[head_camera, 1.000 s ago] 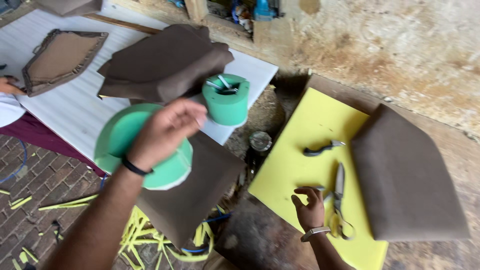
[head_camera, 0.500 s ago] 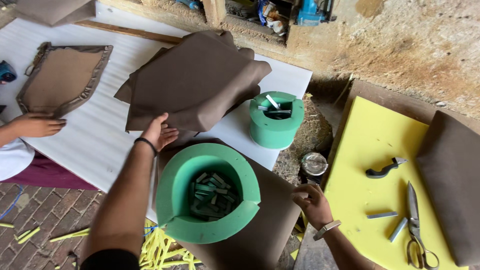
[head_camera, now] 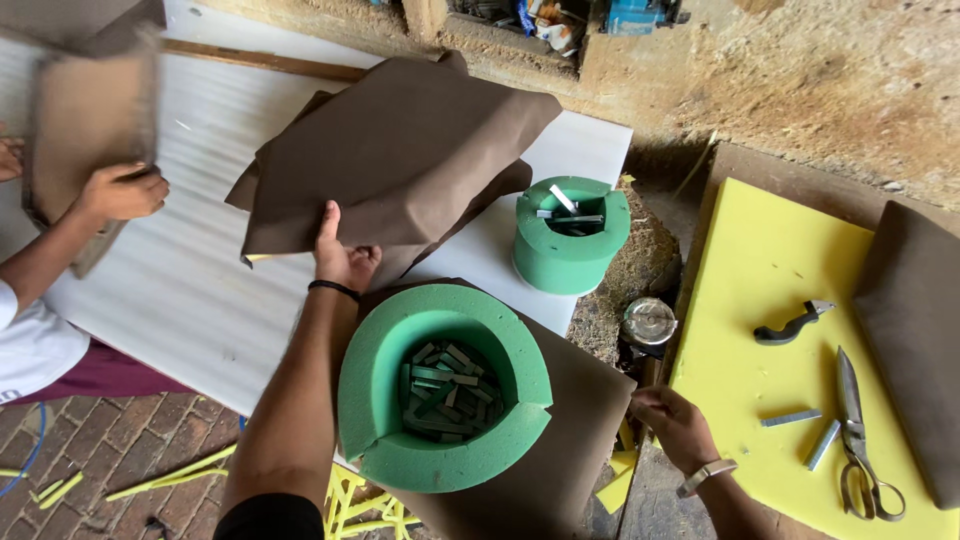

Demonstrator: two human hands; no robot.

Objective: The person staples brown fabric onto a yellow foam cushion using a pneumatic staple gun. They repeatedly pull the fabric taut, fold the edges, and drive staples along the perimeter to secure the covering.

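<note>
White corrugated worktop [head_camera: 200, 290], workshop: left hand [head_camera: 343, 258] pinches the brown leatherette stack [head_camera: 400, 160], steadying its edge (co-worker's hand [head_camera: 120, 192] nearby); right hand [head_camera: 676, 425], loosely curled and empty, rests beside green foam tub [head_camera: 445, 400] holding metal strips.

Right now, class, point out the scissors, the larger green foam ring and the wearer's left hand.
scissors [head_camera: 856, 432]: head view, on the blades.
larger green foam ring [head_camera: 372, 362]: head view, on its left wall.
left hand [head_camera: 343, 260]: head view, on its back.
</note>
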